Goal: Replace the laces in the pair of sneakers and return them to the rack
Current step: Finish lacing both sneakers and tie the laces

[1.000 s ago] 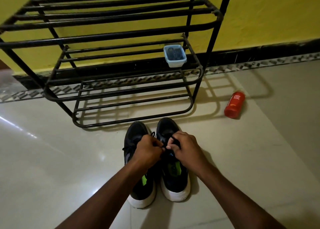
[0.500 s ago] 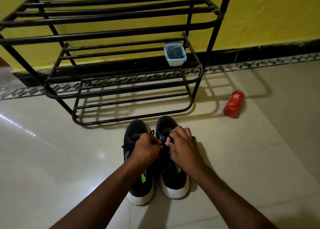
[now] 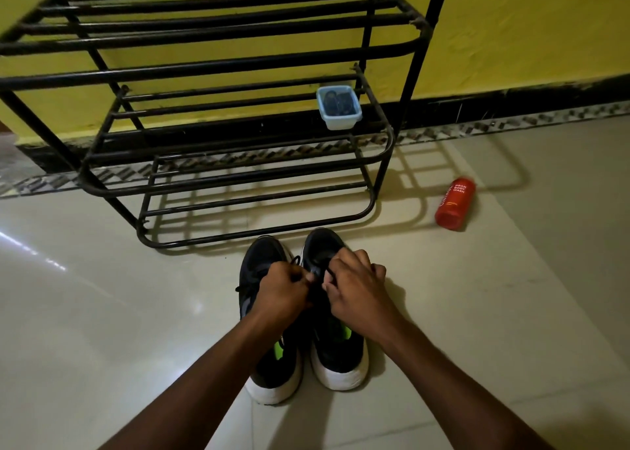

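on the floor (image 3: 102,313), both hands' fingers stay pinched on the right sneaker's (image 3: 335,344) lace (image 3: 315,275).

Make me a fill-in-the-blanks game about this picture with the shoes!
1. Both hands, left and right, work on the ____ shoe of the pair.
2. The red bottle lies on the ____.
3. The blue box sits on the ____.
4. The wall behind is ____.

Missing words: right; floor; rack; yellow
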The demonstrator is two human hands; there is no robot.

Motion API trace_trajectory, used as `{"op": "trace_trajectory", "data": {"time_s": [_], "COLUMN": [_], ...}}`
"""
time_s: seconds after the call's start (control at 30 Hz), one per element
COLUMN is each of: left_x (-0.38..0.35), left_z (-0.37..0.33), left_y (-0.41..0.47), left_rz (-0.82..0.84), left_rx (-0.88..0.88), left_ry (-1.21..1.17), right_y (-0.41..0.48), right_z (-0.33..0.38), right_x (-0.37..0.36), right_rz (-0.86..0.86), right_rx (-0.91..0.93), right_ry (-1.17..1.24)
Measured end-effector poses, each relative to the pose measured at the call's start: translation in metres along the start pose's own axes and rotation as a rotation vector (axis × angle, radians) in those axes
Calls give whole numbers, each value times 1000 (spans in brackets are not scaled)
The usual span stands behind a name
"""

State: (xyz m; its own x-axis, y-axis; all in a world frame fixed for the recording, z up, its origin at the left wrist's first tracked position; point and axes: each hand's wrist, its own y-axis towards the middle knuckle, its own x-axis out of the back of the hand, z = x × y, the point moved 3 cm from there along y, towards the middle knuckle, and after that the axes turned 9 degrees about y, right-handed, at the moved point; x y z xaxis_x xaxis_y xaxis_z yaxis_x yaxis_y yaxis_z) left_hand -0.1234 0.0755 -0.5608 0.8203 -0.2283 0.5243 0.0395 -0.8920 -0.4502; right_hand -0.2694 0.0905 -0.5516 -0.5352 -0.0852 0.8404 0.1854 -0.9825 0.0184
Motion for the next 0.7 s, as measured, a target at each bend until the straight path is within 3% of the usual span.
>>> {"op": "trace_trajectory", "data": {"time_s": [0.27, 0.47, 0.57, 0.63, 0.7], "left_x": [3, 3, 15, 27, 38], "left_z": [-16, -27, -30, -30, -32], "left_y": [-6, -10, -6, -2, -2], "left_rz": [-43, 28, -147, -287, -247], "left_rx": [-180, -208, -297, -358, -335], "left_ry": [273, 414, 517, 362, -105], "right_y": [-4, -21, -26, -27, -28], "right_z": [-18, -19, -26, -31, -32], "right_x": [-15, -19, -20, -23, -24], "right_rz": [-114, -271, -359, -364, -368], "right_rx": [-77, -83, -185, -217, -228], "right_ry": [373, 482, 523, 504, 498]}}
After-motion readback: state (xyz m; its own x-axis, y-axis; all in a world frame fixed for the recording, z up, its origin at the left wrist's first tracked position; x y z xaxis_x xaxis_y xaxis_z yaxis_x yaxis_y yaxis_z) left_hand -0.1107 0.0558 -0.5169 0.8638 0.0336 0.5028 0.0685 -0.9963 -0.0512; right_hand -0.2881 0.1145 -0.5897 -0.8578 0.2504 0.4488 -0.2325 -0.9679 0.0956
